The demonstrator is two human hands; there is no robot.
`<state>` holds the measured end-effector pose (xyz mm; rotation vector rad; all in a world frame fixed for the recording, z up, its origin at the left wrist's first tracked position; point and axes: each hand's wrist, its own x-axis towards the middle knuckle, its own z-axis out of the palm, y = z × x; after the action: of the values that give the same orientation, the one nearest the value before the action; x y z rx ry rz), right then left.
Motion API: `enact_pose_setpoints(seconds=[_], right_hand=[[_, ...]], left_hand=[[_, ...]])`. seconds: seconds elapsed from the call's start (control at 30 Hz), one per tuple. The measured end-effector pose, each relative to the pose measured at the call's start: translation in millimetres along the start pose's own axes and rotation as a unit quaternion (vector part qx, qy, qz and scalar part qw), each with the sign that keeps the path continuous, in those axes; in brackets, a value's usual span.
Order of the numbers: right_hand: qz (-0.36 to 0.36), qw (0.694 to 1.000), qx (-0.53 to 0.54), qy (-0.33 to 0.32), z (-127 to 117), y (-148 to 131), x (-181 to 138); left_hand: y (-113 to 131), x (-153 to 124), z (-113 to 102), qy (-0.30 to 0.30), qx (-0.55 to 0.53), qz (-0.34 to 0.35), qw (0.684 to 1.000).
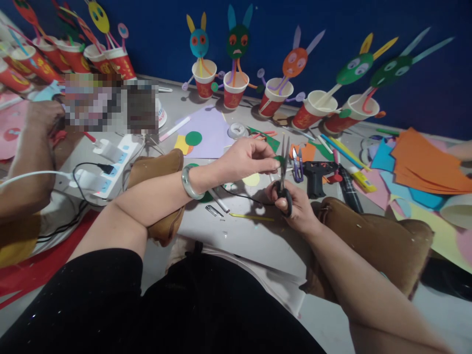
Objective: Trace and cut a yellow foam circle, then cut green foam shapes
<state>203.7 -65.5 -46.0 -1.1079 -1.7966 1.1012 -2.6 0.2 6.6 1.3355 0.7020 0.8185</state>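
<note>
My right hand [297,204] grips black-handled scissors [283,184] with the blades pointing up and slightly parted. A small piece of green paper [280,161] is pinched in the fingertips of my left hand [249,157], right at the scissor blades. Beyond my left hand lie a purple paper sheet [212,135], a green paper disc [193,138] and a roll of clear tape [238,131]. Purple thread snips [297,164] and a black glue gun [315,177] rest just right of the scissors. A nail clipper [214,211] and a yellow strip [250,217] are on the near side.
Paper cups with rabbit-like paper heads [236,91] line the back wall. At left are a power strip [118,164] and another person's arm [33,142]. Brown cushions [379,246] sit along the near edge. Orange paper sheets [427,162] are stacked at right.
</note>
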Motion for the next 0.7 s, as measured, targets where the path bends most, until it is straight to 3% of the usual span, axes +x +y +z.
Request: enact_pose_setpoints(seconds=[0.7], right_hand=[[0.014,1.0,0.002,-0.007,-0.2,2.9,-1.1]], left_hand=[[-9.9,3.4,-4.8,-0.007,-0.003,0.038,0.999]])
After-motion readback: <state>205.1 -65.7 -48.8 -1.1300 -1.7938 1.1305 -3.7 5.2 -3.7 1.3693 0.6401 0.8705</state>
